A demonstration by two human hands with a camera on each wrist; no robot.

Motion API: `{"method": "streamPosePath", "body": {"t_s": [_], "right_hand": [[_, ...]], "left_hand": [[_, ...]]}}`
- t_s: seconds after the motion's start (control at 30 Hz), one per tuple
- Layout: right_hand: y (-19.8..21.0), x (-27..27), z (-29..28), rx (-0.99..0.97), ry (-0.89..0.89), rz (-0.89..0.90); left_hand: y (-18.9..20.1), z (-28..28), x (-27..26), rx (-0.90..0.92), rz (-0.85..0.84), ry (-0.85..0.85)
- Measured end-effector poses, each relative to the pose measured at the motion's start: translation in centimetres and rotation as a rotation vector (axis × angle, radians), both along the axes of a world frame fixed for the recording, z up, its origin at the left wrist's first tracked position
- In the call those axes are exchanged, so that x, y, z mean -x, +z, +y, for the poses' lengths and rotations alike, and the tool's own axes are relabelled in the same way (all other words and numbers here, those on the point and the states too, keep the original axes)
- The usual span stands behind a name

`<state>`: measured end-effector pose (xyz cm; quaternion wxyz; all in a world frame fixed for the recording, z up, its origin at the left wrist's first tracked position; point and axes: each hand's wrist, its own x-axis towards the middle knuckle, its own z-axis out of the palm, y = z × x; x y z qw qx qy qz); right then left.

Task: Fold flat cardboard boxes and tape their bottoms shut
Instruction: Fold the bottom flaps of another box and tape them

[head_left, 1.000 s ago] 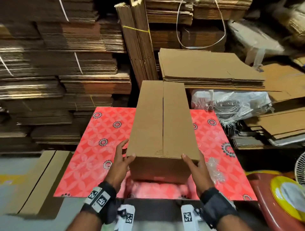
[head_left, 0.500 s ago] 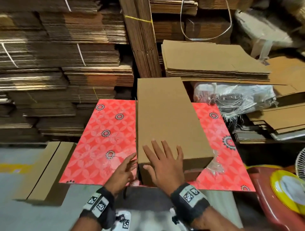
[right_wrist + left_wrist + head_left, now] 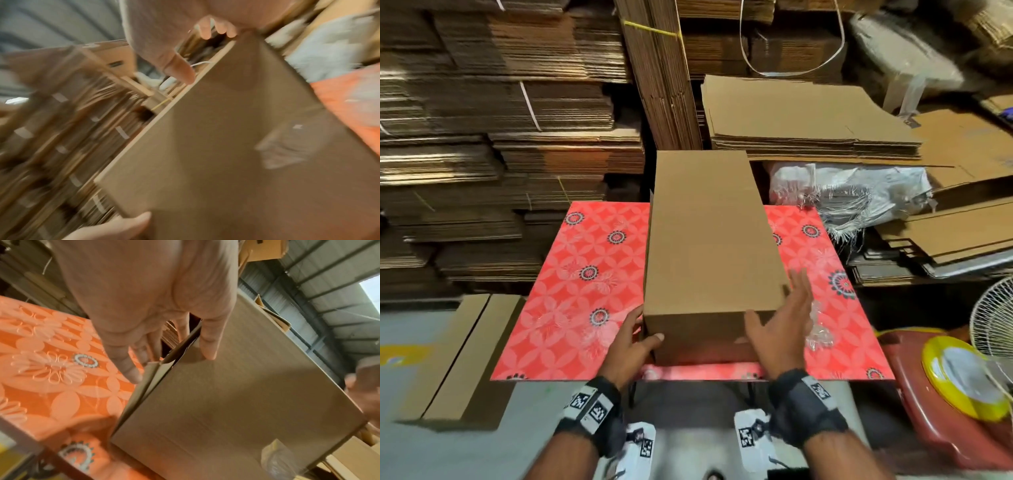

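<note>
At the far left, strapped bundles of flat corrugated sheets are stacked high, and a folded brown carton is seen on the grey floor below. The left hand is curled round the near left corner of the cardboard box, thumb on the near end face and fingers along the left side, where loose flap edges show in the left wrist view. The box is long, plain brown and matte, with smooth unbroken top and near faces; it lies lengthwise across the middle of the table, whose glossy red cover carries a pale floral print with dark rosettes. The right hand is spread with straight fingers at the near right corner, gripping nothing. Crumpled clear film lies just right of it. Further right are a stack of flattened boxes, a frayed white sack, a red stool and a wire fan.
</note>
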<state>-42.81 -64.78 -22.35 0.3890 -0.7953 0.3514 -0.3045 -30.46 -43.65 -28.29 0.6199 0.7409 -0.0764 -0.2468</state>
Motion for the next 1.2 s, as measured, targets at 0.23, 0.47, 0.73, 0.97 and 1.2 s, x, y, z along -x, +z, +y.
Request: {"method": "streamPosePath", "body": {"t_s": [0.23,0.47,0.73,0.97,1.2], "right_hand": [[-4.6,3.2,-2.1,-0.601,0.079,0.096],[-0.5,3.6,-2.0,-0.355,0.17,-0.046],[8.4,-1.8,2.3,0.815,0.457,0.391],[7.3,-2.7,2.4,0.895,0.535,0.46],[0.9,-1.4,1.5,0.873,0.555,0.557]], "left_hand": [[-0.8,-1.7,0.9,0.06,0.105,-0.016],[-0.8,-0.9,0.7,0.201,0.144,-0.006],[-2.8,-6.5,5.7,0.696,0.656,0.415],[-5.2,-6.6,6.0,0.609,0.648,0.412],[-5.7,-3.3,5.6,0.041,0.423,0.101]]}}
